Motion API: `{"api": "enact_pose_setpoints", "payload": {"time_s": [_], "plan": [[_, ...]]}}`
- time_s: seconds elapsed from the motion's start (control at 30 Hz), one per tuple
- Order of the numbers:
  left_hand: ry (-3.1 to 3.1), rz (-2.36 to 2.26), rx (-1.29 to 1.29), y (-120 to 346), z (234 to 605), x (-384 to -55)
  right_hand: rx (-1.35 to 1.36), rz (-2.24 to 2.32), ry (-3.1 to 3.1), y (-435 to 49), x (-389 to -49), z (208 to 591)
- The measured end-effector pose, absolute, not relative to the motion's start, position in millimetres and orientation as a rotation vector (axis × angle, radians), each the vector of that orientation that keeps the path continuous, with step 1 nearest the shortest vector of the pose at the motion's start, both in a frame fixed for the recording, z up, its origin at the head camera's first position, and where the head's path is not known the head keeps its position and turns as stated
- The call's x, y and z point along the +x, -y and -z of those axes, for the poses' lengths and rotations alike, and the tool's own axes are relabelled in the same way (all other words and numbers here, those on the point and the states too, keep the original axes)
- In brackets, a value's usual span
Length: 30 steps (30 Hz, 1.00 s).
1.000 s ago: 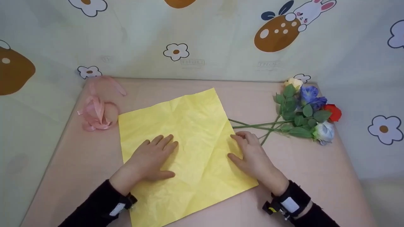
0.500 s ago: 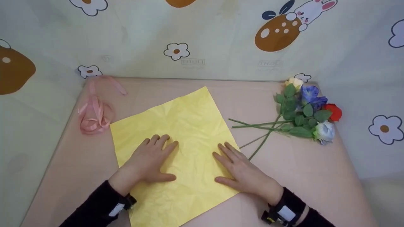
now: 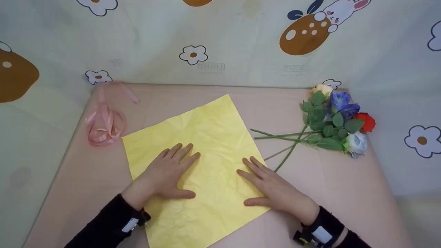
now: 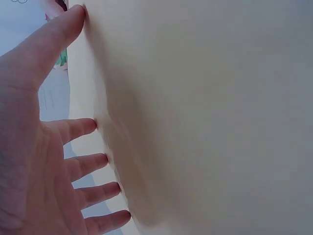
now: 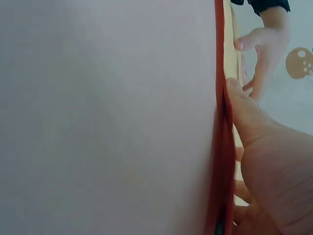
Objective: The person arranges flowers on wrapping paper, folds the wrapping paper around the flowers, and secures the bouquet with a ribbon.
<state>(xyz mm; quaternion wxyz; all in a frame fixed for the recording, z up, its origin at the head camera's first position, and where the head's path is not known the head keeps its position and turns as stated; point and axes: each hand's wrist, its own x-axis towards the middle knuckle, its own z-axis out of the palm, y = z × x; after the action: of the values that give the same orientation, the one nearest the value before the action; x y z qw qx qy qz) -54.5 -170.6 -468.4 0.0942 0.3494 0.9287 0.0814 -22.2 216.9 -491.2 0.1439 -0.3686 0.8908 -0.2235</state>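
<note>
A square sheet of yellow paper (image 3: 206, 131), lightly creased, lies at a slant on the pink tabletop. My left hand (image 3: 168, 175) rests on its left half, fingers and thumb spread; in the left wrist view the fingertips (image 4: 89, 124) touch the paper. On the right edge of the sheet lies my right hand (image 3: 272, 187), also with fingers spread. The right wrist view shows that thumb on the yellow edge, with a reddish strip (image 5: 221, 68) along it. Flower stems (image 3: 275, 136) end just beyond the sheet's right side.
Artificial flowers (image 3: 336, 120) in cream, blue, red and pale white-blue lie at the back right with green leaves. A loose coil of pink ribbon (image 3: 105, 127) lies at the back left. A patterned cloth (image 3: 237, 38) hangs behind the pink table (image 3: 344, 193).
The sheet first slid left, uncovering more of the flower stems, then shifted slightly right. My right hand went from curled at its edge to spread flat on it. My left hand stayed on the paper.
</note>
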Motion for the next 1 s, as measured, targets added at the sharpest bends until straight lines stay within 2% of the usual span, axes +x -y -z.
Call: {"api": "enact_pose_setpoints", "payload": {"time_s": [0.43, 0.73, 1.0], "plan": [[-2.777, -0.237, 1.176, 151.0, 469.5, -59.8, -1.102, 0.635, -2.490, -263.9, -32.6, 484.8], [-2.683, -0.253, 1.047, 150.0, 473.0, -67.6, -1.010, 0.695, -2.436, -286.4, -45.1, 467.8], [-2.723, -0.145, 0.965, 142.6, 469.2, -58.2, -0.934, 0.672, -2.515, -274.2, -45.9, 467.2]]}}
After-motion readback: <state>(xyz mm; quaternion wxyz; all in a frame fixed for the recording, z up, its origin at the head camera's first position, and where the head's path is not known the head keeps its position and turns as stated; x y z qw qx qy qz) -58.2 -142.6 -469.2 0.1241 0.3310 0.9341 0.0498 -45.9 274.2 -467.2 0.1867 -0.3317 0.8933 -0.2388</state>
